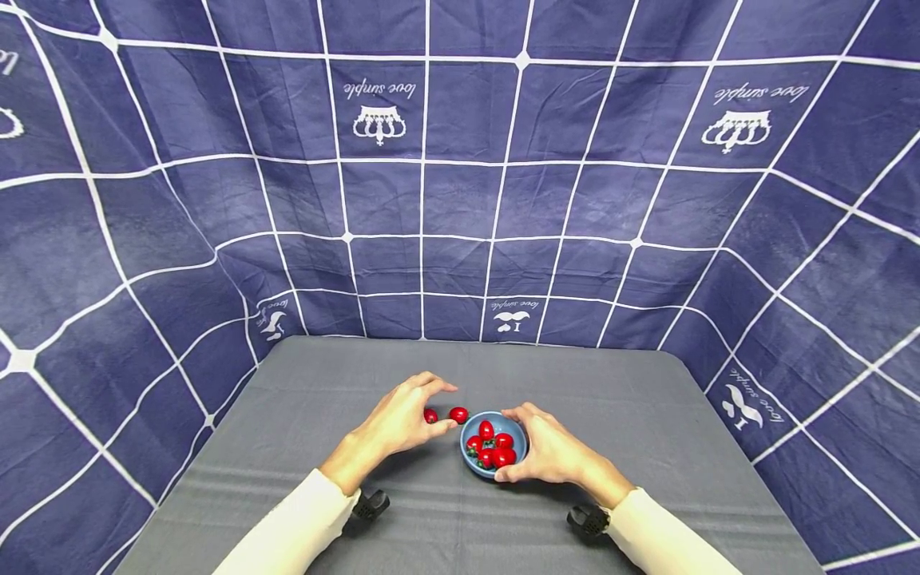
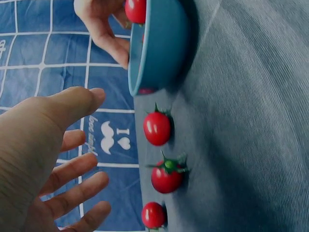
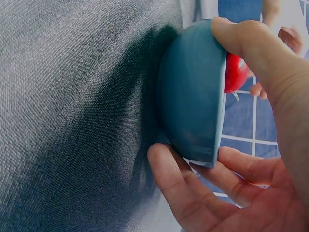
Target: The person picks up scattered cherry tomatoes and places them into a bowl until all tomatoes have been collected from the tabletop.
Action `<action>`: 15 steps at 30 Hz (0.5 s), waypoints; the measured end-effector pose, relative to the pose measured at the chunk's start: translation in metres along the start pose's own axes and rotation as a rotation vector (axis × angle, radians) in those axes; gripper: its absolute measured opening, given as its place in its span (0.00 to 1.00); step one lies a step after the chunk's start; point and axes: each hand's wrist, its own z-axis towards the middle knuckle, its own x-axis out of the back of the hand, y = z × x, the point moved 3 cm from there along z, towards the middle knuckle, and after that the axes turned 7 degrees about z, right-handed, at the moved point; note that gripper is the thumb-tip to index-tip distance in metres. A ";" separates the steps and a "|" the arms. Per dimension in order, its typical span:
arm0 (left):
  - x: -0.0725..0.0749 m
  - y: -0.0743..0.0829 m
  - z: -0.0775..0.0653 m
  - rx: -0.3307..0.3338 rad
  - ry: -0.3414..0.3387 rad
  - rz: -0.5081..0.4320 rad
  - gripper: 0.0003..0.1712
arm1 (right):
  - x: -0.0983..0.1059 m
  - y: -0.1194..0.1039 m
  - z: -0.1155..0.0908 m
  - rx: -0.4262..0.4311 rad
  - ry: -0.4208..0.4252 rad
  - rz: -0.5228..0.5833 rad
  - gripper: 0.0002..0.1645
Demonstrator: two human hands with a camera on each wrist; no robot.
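Note:
My right hand (image 1: 552, 449) grips a small blue bowl (image 1: 509, 425) by its side, with the thumb at the near rim and the fingers around the far side. Inside the bowl lie several red cherry tomatoes (image 1: 505, 457), some with green stems. To the left of the bowl, my left hand (image 1: 402, 415) hovers with fingers spread and nothing held. Three loose tomatoes (image 2: 167, 177) sit in a row on the cloth beside the bowl in the left wrist view. In the head view the left hand partly hides them.
A grey cloth (image 1: 323, 391) covers the table. Blue curtains (image 1: 460, 200) with white grid lines stand behind it and along both sides. Each wrist wears a black strap device (image 1: 589, 519).

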 end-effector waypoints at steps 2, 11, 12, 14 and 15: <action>-0.001 -0.005 -0.001 -0.008 0.003 0.006 0.32 | 0.000 -0.001 0.000 0.003 0.000 0.005 0.63; -0.008 -0.023 -0.006 0.008 -0.047 0.026 0.35 | 0.000 0.000 0.000 0.001 0.001 0.004 0.63; -0.009 -0.025 -0.007 0.017 -0.060 0.021 0.36 | 0.000 0.000 0.000 0.000 0.000 0.003 0.63; -0.011 -0.028 -0.007 0.026 -0.075 0.018 0.36 | 0.000 0.000 0.000 0.000 -0.001 -0.001 0.63; -0.012 -0.029 -0.007 0.032 -0.083 0.014 0.36 | 0.000 0.000 0.000 0.000 -0.001 -0.004 0.62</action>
